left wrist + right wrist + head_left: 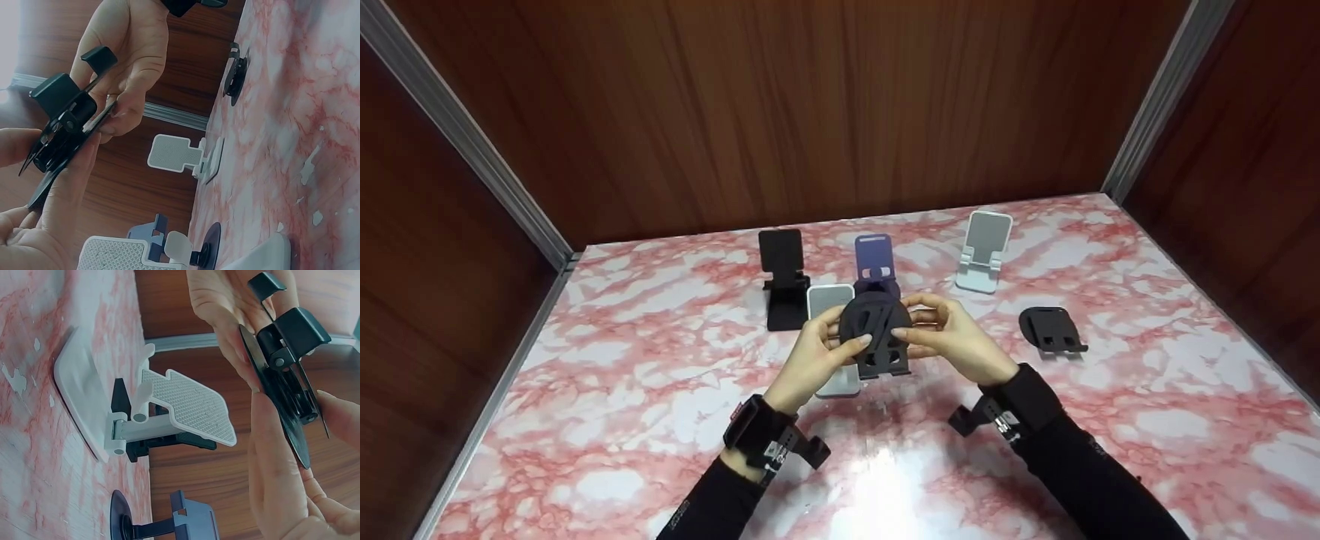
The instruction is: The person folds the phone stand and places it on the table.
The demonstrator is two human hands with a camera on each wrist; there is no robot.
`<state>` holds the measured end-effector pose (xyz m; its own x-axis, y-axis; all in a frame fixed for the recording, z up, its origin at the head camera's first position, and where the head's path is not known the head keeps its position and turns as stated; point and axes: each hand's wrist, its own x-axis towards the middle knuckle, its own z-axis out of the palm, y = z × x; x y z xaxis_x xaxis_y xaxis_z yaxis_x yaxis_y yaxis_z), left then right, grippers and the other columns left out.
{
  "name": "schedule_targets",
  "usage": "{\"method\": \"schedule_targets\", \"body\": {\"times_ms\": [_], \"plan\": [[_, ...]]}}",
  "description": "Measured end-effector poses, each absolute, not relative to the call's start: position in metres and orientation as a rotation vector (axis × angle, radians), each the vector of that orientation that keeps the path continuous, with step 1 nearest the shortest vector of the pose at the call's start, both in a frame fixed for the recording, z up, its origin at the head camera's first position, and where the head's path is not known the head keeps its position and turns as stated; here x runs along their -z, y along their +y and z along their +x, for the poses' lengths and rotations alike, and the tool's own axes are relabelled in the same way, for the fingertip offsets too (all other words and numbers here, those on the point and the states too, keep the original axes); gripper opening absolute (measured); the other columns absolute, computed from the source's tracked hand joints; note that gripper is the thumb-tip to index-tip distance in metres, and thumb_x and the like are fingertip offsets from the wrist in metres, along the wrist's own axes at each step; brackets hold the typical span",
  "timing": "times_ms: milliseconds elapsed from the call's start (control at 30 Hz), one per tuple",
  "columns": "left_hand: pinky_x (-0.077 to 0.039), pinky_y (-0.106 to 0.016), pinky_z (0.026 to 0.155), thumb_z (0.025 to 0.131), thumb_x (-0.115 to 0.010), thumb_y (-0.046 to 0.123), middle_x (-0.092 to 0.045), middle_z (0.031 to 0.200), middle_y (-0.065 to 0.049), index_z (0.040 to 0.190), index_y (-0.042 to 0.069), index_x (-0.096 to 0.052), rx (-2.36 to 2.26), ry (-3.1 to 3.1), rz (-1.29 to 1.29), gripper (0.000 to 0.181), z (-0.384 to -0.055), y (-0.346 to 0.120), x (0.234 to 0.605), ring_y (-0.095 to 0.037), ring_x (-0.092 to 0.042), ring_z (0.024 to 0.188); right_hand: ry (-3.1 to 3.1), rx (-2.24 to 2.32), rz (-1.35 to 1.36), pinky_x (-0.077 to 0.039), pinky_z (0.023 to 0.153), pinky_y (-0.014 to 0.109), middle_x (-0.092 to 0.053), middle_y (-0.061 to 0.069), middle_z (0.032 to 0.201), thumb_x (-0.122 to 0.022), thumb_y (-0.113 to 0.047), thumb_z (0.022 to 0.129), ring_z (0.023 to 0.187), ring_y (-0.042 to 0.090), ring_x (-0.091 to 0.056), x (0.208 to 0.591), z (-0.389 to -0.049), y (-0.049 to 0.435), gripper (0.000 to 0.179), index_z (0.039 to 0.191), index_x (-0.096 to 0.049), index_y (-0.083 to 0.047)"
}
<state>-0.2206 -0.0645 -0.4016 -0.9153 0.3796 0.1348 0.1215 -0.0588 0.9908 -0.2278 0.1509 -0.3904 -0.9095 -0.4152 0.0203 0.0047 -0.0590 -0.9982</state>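
Both hands hold a dark folded phone stand point(877, 330) with a round base, raised above the table in front of me. My left hand point(813, 357) pinches its left edge, thumb across the face and fingers behind. On the other side my right hand point(962, 346) grips the right edge in the same manner. The left wrist view shows the stand point(67, 121) edge-on, its hinge and small lip visible and its arm lying close to the disc. Partly hidden behind the left hand stands a white phone stand point(188, 402).
Behind the hands stand an upright black phone stand point(782, 255) and a purple one point(874, 251). Another white stand point(988, 236) is at the back right. A folded black stand point(1054, 330) lies at right on the marbled table point(645, 382). Wood panels point(840, 112) enclose the table.
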Motion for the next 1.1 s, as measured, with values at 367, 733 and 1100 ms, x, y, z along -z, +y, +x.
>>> {"method": "schedule_targets", "body": {"times_ms": [367, 733, 1100], "plan": [[-0.054, -0.033, 0.083, 0.091, -0.059, 0.020, -0.065, 0.114, -0.014, 0.133, 0.010, -0.047, -1.945, 2.189, 0.628, 0.045, -0.217, -0.072, 0.391, -0.018, -0.065, 0.094, 1.781, 2.087, -0.451, -0.057, 0.078, 0.040, -0.068, 0.007, 0.097, -0.063, -0.005, 0.086, 0.088, 0.020, -0.067, 0.389, -0.226, 0.154, 0.029, 0.112, -0.052, -0.005], [-0.027, -0.042, 0.114, 0.092, -0.050, 0.043, -0.030, 0.151, -0.001, 0.147, 0.024, -0.023, -1.474, 2.924, 0.870, 0.064, -0.209, -0.083, 0.386, -0.018, -0.027, 0.140, 1.714, 2.119, -0.445, -0.057, 0.078, 0.038, -0.069, 0.004, 0.095, -0.059, -0.002, 0.087, 0.086, 0.017, -0.067, 0.388, -0.227, 0.157, 0.028, 0.114, -0.052, -0.005], [-0.006, -0.046, 0.119, 0.092, -0.045, 0.050, 0.000, 0.158, 0.004, 0.150, 0.012, -0.010, -0.812, 3.437, 0.952, 0.078, -0.217, -0.101, 0.398, -0.024, -0.004, 0.145, 1.679, 2.125, -0.453, -0.057, 0.077, 0.035, -0.070, 0.004, 0.094, -0.057, -0.001, 0.088, 0.083, 0.015, -0.067, 0.387, -0.229, 0.162, 0.023, 0.111, -0.054, -0.005]]}}
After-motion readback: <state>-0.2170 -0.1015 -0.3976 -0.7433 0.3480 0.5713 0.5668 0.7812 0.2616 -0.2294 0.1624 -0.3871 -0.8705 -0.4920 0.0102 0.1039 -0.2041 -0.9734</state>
